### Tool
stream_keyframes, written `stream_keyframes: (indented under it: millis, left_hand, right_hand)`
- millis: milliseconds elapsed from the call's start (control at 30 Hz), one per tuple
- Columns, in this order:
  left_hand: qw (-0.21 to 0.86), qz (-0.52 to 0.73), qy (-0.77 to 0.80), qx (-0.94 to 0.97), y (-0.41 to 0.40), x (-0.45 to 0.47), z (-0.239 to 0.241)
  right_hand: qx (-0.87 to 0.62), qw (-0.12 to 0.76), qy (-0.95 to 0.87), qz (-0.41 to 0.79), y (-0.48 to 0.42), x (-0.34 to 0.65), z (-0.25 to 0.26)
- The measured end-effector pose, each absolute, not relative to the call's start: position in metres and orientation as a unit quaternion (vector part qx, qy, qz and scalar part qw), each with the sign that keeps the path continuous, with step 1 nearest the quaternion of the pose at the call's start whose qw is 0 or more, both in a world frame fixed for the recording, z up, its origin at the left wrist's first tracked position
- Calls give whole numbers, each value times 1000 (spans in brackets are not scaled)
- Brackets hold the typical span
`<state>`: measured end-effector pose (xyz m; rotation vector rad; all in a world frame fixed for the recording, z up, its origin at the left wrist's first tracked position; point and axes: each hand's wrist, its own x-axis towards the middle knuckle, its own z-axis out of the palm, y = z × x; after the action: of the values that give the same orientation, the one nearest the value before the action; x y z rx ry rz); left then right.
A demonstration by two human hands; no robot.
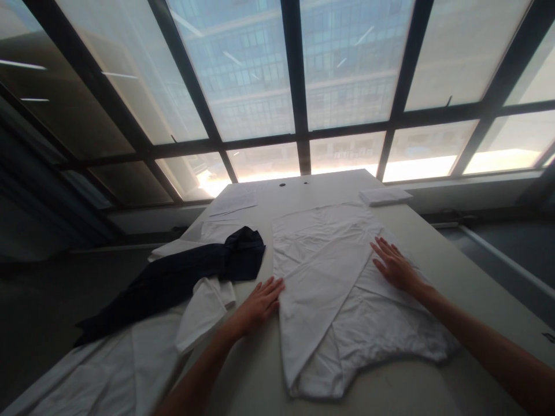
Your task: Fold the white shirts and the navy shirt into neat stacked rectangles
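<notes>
A white garment [321, 283], partly folded and wrinkled, lies spread on the white table [329, 184]. One panel of it runs diagonally across the front, and its lower right edge curves inward. At its left edge rests my left hand [261, 300], palm down with fingers stretched out; the fingertips touch the cloth. My right hand [394, 266] lies flat on the right side of the garment, fingers spread. Neither hand grips anything.
Left of my left hand, a dark navy garment [182, 271] lies over white cloth [143, 352] hanging past the table edge. Papers [234, 202] sit at the far left, a folded white cloth [385, 196] at the far right. Large windows [347, 63] stand behind the table.
</notes>
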<state>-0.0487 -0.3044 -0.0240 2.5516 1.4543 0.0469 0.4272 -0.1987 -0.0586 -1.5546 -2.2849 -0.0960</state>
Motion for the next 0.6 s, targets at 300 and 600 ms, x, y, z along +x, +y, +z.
stream_keyframes:
  millis: [300, 600]
  left_hand:
    - [68, 74, 548, 830, -281, -60, -48]
    - [67, 92, 549, 828, -281, -57, -45]
  right_hand:
    - [-399, 184, -885, 155, -348, 292, -24]
    - [-272, 120, -921, 253, -417, 244, -36]
